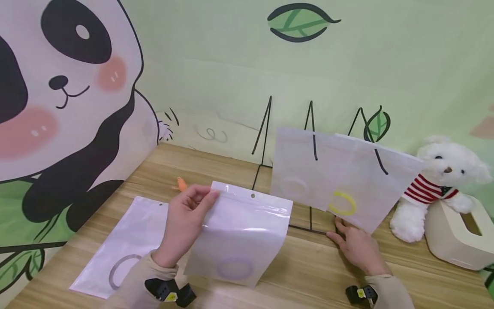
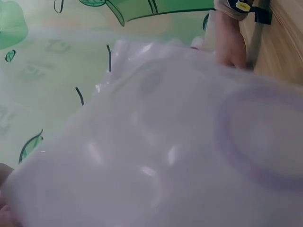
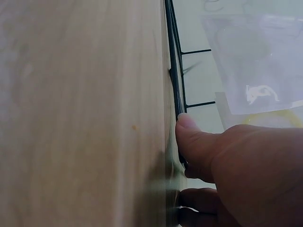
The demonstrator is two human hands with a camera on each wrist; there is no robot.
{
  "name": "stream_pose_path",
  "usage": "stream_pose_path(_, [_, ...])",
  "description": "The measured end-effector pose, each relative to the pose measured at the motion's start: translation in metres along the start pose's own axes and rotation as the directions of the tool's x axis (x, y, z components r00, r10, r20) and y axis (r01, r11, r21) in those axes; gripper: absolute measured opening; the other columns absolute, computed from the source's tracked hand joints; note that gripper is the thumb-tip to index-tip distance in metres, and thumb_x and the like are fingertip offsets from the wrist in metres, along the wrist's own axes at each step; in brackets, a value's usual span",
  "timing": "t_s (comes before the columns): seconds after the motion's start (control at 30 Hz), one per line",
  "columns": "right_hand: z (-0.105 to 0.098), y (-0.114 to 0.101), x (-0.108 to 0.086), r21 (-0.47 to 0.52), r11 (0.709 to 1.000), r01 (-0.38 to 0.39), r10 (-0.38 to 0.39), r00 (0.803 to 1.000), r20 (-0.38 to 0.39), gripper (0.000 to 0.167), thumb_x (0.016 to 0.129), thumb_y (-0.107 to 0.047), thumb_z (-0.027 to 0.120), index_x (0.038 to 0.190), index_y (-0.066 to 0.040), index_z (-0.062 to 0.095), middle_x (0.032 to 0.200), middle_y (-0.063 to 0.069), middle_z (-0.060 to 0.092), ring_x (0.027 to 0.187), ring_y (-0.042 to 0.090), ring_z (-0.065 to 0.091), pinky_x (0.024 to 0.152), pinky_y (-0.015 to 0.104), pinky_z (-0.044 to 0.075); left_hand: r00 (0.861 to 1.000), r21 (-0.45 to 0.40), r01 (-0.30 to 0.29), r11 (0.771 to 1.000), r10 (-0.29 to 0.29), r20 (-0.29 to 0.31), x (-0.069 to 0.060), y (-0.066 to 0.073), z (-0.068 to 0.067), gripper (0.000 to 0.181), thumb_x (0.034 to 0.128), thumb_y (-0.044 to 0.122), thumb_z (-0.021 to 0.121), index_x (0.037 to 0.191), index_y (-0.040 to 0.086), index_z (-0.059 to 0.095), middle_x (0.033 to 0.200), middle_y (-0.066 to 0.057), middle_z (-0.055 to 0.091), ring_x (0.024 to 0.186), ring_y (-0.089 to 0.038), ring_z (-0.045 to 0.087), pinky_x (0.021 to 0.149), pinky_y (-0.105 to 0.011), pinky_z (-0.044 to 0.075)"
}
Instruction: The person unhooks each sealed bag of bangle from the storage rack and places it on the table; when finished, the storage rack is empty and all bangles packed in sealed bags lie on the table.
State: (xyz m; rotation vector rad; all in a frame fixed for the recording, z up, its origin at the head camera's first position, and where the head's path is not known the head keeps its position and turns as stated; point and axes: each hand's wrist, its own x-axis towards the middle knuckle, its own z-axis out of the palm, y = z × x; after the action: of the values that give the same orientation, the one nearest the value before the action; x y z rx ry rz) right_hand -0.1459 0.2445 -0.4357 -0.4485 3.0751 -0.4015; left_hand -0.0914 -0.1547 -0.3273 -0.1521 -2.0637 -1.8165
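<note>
My left hand [image 1: 188,221] pinches the top left corner of a white zip bag [image 1: 247,214] with a hang hole and a purple ring showing in its lower part. In the left wrist view the bag [image 2: 128,142] fills most of the picture. My right hand [image 1: 359,246] grips the front base bar of a black wire display rack [image 1: 310,229]; thumb and wire show close up in the right wrist view. From the rack's prongs hang two more white bags, one with a pale ring [image 1: 295,189], one with a yellow ring [image 1: 349,210]. The rack's left prong carries nothing.
Another white bag [image 1: 112,240] with a grey ring lies flat on the wooden table at the left. Behind it is a small orange object [image 1: 181,184]. A white teddy bear [image 1: 444,163] and a cream tissue box [image 1: 451,240] stand at the right. A panda-print wall backs the table.
</note>
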Motion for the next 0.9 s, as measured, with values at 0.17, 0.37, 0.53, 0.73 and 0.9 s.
stream_pose_path(0.17, [-0.001, -0.001, 0.000, -0.005, 1.000, -0.012, 0.012, 1.000, 0.013, 0.062, 0.098, -0.042, 0.055, 0.138, 0.005, 0.049, 0.137, 0.028, 0.049, 0.084, 0.043, 0.065, 0.059, 0.049, 0.052, 0.998, 0.074, 0.056, 0.996, -0.057, 0.022, 0.010, -0.010, -0.014, 0.017, 0.0906, 0.017, 0.070, 0.095, 0.000, 0.070, 0.068, -0.005, 0.063, 0.056, -0.009, 0.048, 0.049, -0.021, 0.036])
stream_pose_path(0.37, [-0.001, -0.001, 0.001, -0.014, 1.000, -0.021, 0.021, 1.000, 0.008, 0.062, 0.098, -0.041, 0.055, 0.137, 0.005, 0.049, 0.138, 0.030, 0.047, 0.089, 0.045, 0.064, 0.059, 0.049, 0.052, 0.982, 0.211, 0.155, 0.965, -0.174, 0.078, 0.030, -0.026, -0.037, 0.026, 0.0923, 0.024, 0.068, 0.101, 0.000, 0.070, 0.075, -0.008, 0.065, 0.064, -0.013, 0.057, 0.056, -0.026, 0.053])
stream_pose_path(0.53, [0.001, 0.000, 0.001, -0.026, 1.000, -0.004, 0.004, 1.000, -0.015, 0.060, 0.098, -0.039, 0.056, 0.138, 0.005, 0.049, 0.137, 0.027, 0.050, 0.101, 0.048, 0.060, 0.069, 0.056, 0.052, 0.962, 0.283, 0.195, 0.939, -0.239, 0.133, 0.044, -0.041, -0.048, 0.026, 0.0928, 0.025, 0.068, 0.104, 0.001, 0.070, 0.081, -0.009, 0.067, 0.068, -0.017, 0.060, 0.059, -0.030, 0.056])
stream_pose_path(0.73, [0.002, 0.002, 0.001, -0.012, 1.000, 0.001, -0.001, 1.000, -0.027, 0.058, 0.097, -0.038, 0.057, 0.137, 0.004, 0.051, 0.127, 0.027, 0.058, 0.090, 0.046, 0.064, 0.064, 0.054, 0.052, 0.924, 0.348, 0.239, 0.907, -0.322, 0.204, 0.052, -0.059, -0.051, 0.029, 0.0935, 0.024, 0.067, 0.108, 0.000, 0.070, 0.087, -0.008, 0.066, 0.067, -0.017, 0.057, 0.058, -0.028, 0.053])
stream_pose_path(0.9, [0.002, 0.003, 0.001, -0.017, 1.000, -0.007, 0.007, 1.000, -0.021, 0.058, 0.097, -0.038, 0.058, 0.138, 0.003, 0.051, 0.128, 0.026, 0.058, 0.091, 0.046, 0.064, 0.063, 0.054, 0.052, 0.898, 0.390, 0.285, 0.876, -0.387, 0.212, 0.053, -0.075, -0.056, 0.029, 0.0950, 0.020, 0.064, 0.111, -0.004, 0.067, 0.085, -0.009, 0.067, 0.066, -0.016, 0.059, 0.057, -0.030, 0.053])
